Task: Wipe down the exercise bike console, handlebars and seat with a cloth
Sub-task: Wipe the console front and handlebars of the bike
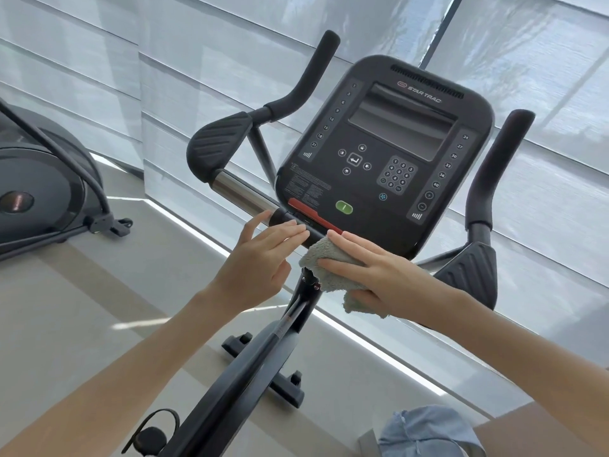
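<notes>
1. Grey-green terry cloth (333, 267) bunched under the right hand (375, 268), pushed up against the bottom edge of the Star Trac console (385, 153), just below the red strip (313, 216); one loose corner hanging down beneath the palm.
2. Right hand: four fingers laid straight and flat on top of the cloth, thumb tucked beneath, cloth pinched between thumb and fingers.
3. Left hand (260, 255) just beside the cloth, released and holding nothing; fingers straight, tips touching the black collar of the left handlebar (230, 188) close to the console; thumb raised toward the chrome section of that bar.
4. Console face tilted back toward the camera: dark screen (405, 123) up top, number keypad (397, 174) at the middle with arrow keys to its left, green oval button (343, 207) near the bottom, columns of numbers down both sides.
5. Handlebars on either side: ribbed left elbow pad (220, 140) with the left foam grip (316, 70) rising behind it; matching right elbow pad (468, 268) and upright right foam grip (497, 166) opposite.
6. Below the hands, black upright post (290, 321) running down to the front stabiliser foot (263, 367) on the pale floor; pedal strap (155, 433) at the bottom-left edge.
7. Elsewhere: neighbouring exercise machine (43, 192) at far left, pale pleated window blinds (543, 94) behind everything, light-blue fabric (425, 430) at the bottom right, too cropped to identify.
</notes>
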Motion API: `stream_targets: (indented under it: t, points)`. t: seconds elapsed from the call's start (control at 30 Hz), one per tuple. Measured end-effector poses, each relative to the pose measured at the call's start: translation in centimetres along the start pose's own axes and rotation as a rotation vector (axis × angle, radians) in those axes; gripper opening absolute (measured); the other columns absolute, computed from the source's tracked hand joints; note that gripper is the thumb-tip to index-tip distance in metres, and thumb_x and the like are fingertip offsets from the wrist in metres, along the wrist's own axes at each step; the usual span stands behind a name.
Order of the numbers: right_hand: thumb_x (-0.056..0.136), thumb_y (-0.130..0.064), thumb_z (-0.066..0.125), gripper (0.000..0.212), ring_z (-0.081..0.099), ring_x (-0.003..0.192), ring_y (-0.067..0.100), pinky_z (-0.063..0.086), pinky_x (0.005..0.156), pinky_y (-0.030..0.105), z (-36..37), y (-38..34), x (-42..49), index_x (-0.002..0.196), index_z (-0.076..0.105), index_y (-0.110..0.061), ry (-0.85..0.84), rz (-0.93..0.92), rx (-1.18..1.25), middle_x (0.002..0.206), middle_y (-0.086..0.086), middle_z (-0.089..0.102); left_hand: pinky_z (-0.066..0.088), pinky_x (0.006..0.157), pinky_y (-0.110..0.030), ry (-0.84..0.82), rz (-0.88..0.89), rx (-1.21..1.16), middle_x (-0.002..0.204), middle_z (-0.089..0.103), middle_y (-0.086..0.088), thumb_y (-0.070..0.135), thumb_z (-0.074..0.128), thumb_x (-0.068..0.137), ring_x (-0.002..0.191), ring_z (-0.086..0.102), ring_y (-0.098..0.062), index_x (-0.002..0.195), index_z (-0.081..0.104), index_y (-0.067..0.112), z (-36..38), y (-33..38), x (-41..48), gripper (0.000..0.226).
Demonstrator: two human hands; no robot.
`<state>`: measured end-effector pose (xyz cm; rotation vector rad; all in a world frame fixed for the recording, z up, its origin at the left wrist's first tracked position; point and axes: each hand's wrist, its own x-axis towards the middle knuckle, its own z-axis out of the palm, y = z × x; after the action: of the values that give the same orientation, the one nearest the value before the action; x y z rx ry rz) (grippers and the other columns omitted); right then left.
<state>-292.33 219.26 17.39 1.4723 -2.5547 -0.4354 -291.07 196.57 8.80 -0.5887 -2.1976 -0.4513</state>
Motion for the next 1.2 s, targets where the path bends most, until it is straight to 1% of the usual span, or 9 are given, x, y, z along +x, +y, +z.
stream_targets:
  t: [0.07, 0.2, 0.5, 0.63, 0.8, 0.9, 1.03, 1.13, 1.2]
  points:
    - [0.093, -0.018, 0.056, 0.051, 0.025, 0.141, 0.029, 0.029, 0.113, 0.041, -0.3, 0.2, -0.9, 0.142, 0.040, -0.017, -0.020, 0.042, 0.107, 0.155, 0.011, 0.018, 0.032, 0.108, -0.054, 0.008, -0.007, -0.012, 0.120, 0.066, -0.009, 0.008, 0.052, 0.078, 0.116, 0.059, -0.023, 0.117, 0.065, 0.003, 0.2, 0.0, -0.1, 0.041]
    - [0.089, -0.011, 0.061, 0.052, 0.048, 0.126, 0.026, 0.046, 0.099, 0.040, -1.4, 0.2, -3.3, 0.138, 0.046, -0.021, -0.001, 0.122, 0.250, 0.151, 0.004, 0.030, 0.032, 0.108, -0.053, 0.018, -0.020, -0.025, 0.121, 0.065, -0.009, 0.006, 0.052, 0.078, 0.118, 0.058, -0.022, 0.118, 0.065, 0.003, 0.4, 0.0, -0.2, 0.042]
    - [0.093, -0.022, 0.056, 0.060, 0.050, 0.116, 0.025, 0.049, 0.091, 0.039, -0.6, 0.2, -1.0, 0.147, 0.029, -0.023, -0.018, 0.100, 0.146, 0.151, 0.006, 0.029, 0.031, 0.109, -0.052, 0.011, -0.019, -0.017, 0.121, 0.065, -0.008, 0.007, 0.052, 0.079, 0.118, 0.058, -0.020, 0.119, 0.064, 0.004, 0.4, 0.1, -0.2, 0.042]
    - [0.091, -0.046, 0.049, 0.067, 0.050, 0.107, 0.012, 0.043, 0.089, 0.026, -0.3, 0.9, 1.7, 0.146, 0.010, -0.043, -0.089, 0.258, 0.358, 0.132, -0.007, 0.045, 0.031, 0.109, -0.052, 0.008, -0.016, -0.017, 0.121, 0.065, -0.008, 0.007, 0.053, 0.078, 0.117, 0.058, -0.021, 0.119, 0.064, 0.004, 0.3, 0.1, -0.2, 0.043]
    - [0.085, -0.064, 0.042, 0.056, 0.061, 0.083, 0.006, 0.046, 0.071, 0.019, 0.0, 1.8, 0.8, 0.134, 0.027, -0.042, -0.172, 0.443, 0.507, 0.103, -0.011, 0.063, 0.031, 0.108, -0.054, 0.014, -0.044, -0.035, 0.121, 0.065, -0.010, 0.006, 0.053, 0.078, 0.117, 0.058, -0.023, 0.118, 0.064, 0.003, 0.3, 0.3, -0.2, 0.042]
    - [0.088, -0.062, 0.041, 0.047, 0.058, 0.073, 0.000, 0.046, 0.062, 0.017, -0.1, 1.4, -0.2, 0.126, 0.036, -0.034, -0.190, 0.458, 0.411, 0.085, -0.017, 0.059, 0.031, 0.108, -0.055, 0.018, -0.047, -0.043, 0.120, 0.065, -0.010, 0.007, 0.053, 0.078, 0.117, 0.059, -0.024, 0.117, 0.065, 0.003, 0.2, 0.4, -0.2, 0.041]
    - [0.091, -0.056, 0.040, 0.050, 0.059, 0.072, 0.016, 0.051, 0.065, 0.030, -0.1, 0.1, -1.4, 0.131, 0.032, -0.025, -0.122, 0.419, 0.171, 0.090, -0.005, 0.057, 0.032, 0.107, -0.056, 0.018, -0.048, -0.045, 0.120, 0.065, -0.010, 0.008, 0.054, 0.078, 0.117, 0.059, -0.023, 0.117, 0.065, 0.003, 0.2, 0.3, -0.2, 0.041]
    - [0.093, -0.047, 0.046, 0.064, 0.050, 0.067, 0.014, 0.031, 0.047, 0.018, 0.1, -1.0, -2.3, 0.145, 0.022, -0.019, -0.061, 0.386, -0.063, 0.089, -0.004, 0.049, 0.029, 0.109, -0.052, 0.024, -0.043, -0.041, 0.120, 0.065, -0.008, 0.007, 0.053, 0.078, 0.117, 0.058, -0.022, 0.117, 0.065, 0.004, 0.3, 0.3, -0.2, 0.041]
    - [0.084, -0.036, 0.065, 0.073, 0.052, 0.062, 0.018, 0.030, 0.045, 0.019, 0.7, -1.8, -2.8, 0.143, 0.033, -0.008, 0.008, 0.354, -0.194, 0.088, 0.004, 0.057, 0.027, 0.110, -0.050, 0.028, -0.047, -0.044, 0.120, 0.065, -0.008, 0.007, 0.052, 0.078, 0.117, 0.058, -0.021, 0.117, 0.065, 0.004, 0.4, 0.2, -0.3, 0.042]
